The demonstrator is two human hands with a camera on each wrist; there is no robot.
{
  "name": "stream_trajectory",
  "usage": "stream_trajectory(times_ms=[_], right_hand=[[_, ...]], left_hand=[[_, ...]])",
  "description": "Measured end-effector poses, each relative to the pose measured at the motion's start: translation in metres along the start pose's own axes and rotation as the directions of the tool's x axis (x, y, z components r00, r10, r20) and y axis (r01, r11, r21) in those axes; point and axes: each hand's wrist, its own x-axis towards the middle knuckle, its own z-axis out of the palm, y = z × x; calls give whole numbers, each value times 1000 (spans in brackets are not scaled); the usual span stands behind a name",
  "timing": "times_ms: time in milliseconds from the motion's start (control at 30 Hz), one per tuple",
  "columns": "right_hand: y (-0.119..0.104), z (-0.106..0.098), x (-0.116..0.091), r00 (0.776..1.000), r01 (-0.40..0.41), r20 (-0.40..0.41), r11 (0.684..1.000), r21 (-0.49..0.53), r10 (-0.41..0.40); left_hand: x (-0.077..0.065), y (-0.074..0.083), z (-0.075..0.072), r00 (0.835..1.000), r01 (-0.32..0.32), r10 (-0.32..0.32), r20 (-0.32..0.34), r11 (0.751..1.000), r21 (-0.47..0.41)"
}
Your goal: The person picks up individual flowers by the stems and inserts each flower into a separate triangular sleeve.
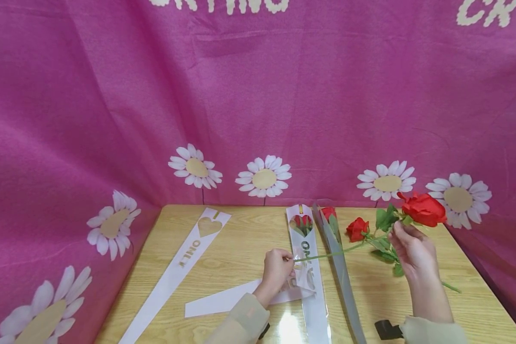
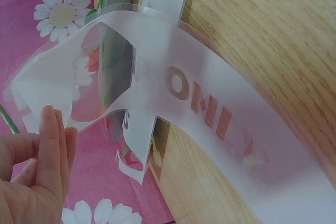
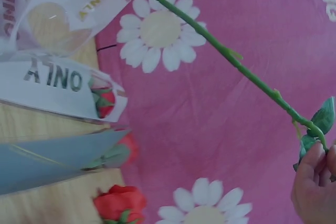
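Note:
My right hand (image 1: 414,253) pinches an artificial red rose (image 1: 425,210) by its stem, just under the bloom. The bare green stem (image 3: 226,51) slants down to the left, and its end reaches my left hand (image 1: 277,270). In the left wrist view, that hand's thumb and fingers pinch the wide end of a white-and-clear flower sleeve (image 2: 152,61). The sleeve has a heart-shaped window and bends up off the table. Whether the stem's tip is inside the sleeve, I cannot tell. Behind it lies a white sleeve (image 1: 314,282) holding a rose.
A grey sleeve (image 1: 344,282) with a rose in it lies right of the white one. Another red rose (image 1: 358,229) lies under my right hand's side. One flat white sleeve (image 1: 167,282) is at the left of the wooden table (image 1: 477,306). Pink cloth (image 1: 258,105) hangs behind.

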Motion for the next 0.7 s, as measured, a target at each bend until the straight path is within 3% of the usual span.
stream_trajectory(times_ms=[167,333,533,700], right_hand=[[0,18,-7,991,135,14,976,-169,-135],[1,33,-16,970,228,4,901,-370,-244],[5,54,-26,940,258,-16,740,-621,-341],[11,69,-32,904,332,65,598,-729,-423]], left_hand=[[0,-1,0,1000,-10,10,-3,1000,14],[-1,0,0,1000,-27,26,2,999,25],[-1,5,1,998,-56,55,13,992,116],[-3,10,3,992,-123,119,33,967,224]])
